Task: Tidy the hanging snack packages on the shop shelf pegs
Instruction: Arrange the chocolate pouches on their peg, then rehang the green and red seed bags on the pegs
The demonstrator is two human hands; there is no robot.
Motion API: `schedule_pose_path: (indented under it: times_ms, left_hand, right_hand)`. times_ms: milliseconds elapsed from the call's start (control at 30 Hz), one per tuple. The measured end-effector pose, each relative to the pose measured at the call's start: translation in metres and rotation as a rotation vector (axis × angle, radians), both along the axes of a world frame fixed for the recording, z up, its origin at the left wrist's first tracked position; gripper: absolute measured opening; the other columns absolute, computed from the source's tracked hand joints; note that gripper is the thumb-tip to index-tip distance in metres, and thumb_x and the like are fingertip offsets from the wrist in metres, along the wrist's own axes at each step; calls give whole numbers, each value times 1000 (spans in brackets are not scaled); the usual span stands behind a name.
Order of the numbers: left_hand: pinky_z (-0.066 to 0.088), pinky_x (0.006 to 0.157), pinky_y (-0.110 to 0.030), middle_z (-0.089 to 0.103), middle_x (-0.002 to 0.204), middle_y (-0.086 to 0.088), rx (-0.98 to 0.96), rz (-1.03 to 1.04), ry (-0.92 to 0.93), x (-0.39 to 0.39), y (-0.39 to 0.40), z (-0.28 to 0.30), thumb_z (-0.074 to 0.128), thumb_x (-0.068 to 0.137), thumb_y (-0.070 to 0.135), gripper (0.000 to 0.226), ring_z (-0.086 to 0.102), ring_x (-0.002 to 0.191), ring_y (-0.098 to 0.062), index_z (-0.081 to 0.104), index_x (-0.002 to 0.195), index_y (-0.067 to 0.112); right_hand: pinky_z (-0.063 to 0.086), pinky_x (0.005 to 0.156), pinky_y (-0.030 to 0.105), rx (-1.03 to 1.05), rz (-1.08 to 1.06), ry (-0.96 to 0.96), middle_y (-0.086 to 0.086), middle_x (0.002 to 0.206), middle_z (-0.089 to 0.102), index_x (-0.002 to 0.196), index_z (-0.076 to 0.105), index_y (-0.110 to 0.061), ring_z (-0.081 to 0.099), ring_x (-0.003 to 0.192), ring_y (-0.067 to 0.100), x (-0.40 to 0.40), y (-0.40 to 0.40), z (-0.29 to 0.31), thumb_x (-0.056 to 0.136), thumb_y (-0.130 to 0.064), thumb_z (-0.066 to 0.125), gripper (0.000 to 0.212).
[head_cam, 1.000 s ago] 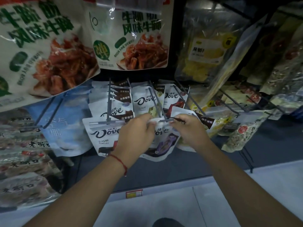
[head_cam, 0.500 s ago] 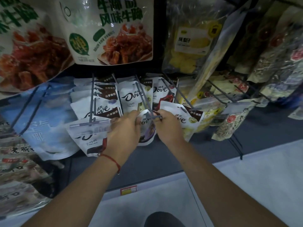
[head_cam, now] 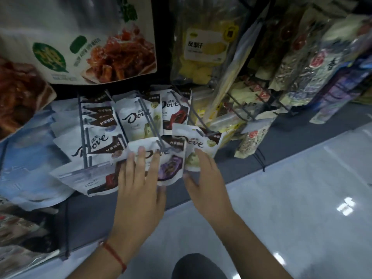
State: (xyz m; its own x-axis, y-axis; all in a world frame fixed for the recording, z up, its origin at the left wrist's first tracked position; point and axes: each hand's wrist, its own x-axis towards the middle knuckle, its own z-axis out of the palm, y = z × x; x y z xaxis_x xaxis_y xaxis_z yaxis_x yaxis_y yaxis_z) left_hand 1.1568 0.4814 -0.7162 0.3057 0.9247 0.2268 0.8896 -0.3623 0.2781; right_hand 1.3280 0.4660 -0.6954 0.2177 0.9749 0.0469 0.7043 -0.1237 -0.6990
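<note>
Shop shelf pegs stick out of the dark rack in front of me, full of white chocolate packs, with big meat snack bags up at 11 o'clock and a shiny floor at 4 o'clock. A second ago both hands were pinching the top of the purple pack at the peg tip. Now they have let go. My left hand lies flat with straight fingers on that pack, pressing it smooth. My right hand is loose and touches the green pack just beside it at 1 o'clock. I think the purple pack now hangs on its peg. The red pack at 9 o'clock still looks tilted, so that one may need fixing next.
</note>
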Motion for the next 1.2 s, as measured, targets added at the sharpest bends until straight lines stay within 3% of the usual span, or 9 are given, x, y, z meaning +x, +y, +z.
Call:
schedule_pose_path:
  times_ms: [100, 200, 300, 400, 533, 667, 933, 1200]
  left_hand:
    - [27, 113, -55, 7, 162, -11, -225, 7, 30, -9, -32, 33, 64, 88, 36, 80, 10, 148, -35, 19, 154, 22]
    - [28, 112, -54, 18, 160, -13, -309, -34, 98, -9, -46, 94, 47, 89, 46, 73, 19, 145, -37, 25, 153, 21]
    - [24, 115, -53, 18, 160, -14, -367, -81, 204, 1, -56, 179, 32, 87, 59, 77, 20, 146, -37, 25, 153, 21]
    - [12, 119, -48, 2, 163, -11, -420, -123, 270, 16, -76, 276, 11, 80, 72, 88, 7, 149, -33, 10, 156, 26]
    - [5, 120, -46, -12, 162, -6, -503, -131, 214, 47, -113, 406, 35, 92, 68, 81, -2, 149, -31, 1, 155, 31]
    - [9, 120, -46, -11, 163, -5, -458, -150, 155, 78, -141, 495, 39, 91, 67, 81, -1, 149, -29, -2, 154, 35]
    - [11, 119, -47, -7, 163, -6, -362, -195, 100, 111, -167, 580, 39, 89, 70, 83, 1, 149, -31, -1, 154, 37]
    - [12, 120, -49, -11, 162, -6, -368, -245, 109, 104, -196, 612, 35, 87, 73, 87, -1, 149, -29, 1, 155, 31]
  right_hand:
    - [37, 108, 27, -115, -64, -28, -8, 150, 35, 148, 31, -28, 35, 136, 13, 13, -46, 48, 93, -32, 60, 62]
    - [21, 105, 13, -189, -95, -72, -7, 149, 38, 147, 35, -26, 33, 137, 13, 31, -80, 113, 94, -28, 61, 59]
    - [25, 113, 26, -267, -115, -112, -1, 157, 29, 150, 30, -25, 27, 144, 18, 55, -106, 186, 94, -33, 60, 64]
    - [27, 116, 37, -327, -94, -136, 6, 158, 28, 151, 28, -20, 24, 145, 24, 79, -128, 270, 94, -38, 60, 68]
    - [31, 114, 43, -356, -42, -191, 12, 158, 27, 152, 28, -17, 23, 145, 29, 116, -159, 386, 92, -39, 61, 71]
    - [26, 115, 46, -344, 22, -199, 10, 160, 19, 153, 23, -21, 15, 147, 32, 137, -185, 472, 93, -38, 59, 72]
    - [23, 116, 45, -324, 3, -139, -2, 162, 10, 153, 20, -28, 5, 149, 24, 146, -230, 558, 93, -44, 56, 72]
    - [24, 116, 42, -352, -24, -242, -3, 161, 14, 154, 19, -25, 11, 149, 24, 146, -278, 606, 95, -45, 54, 72]
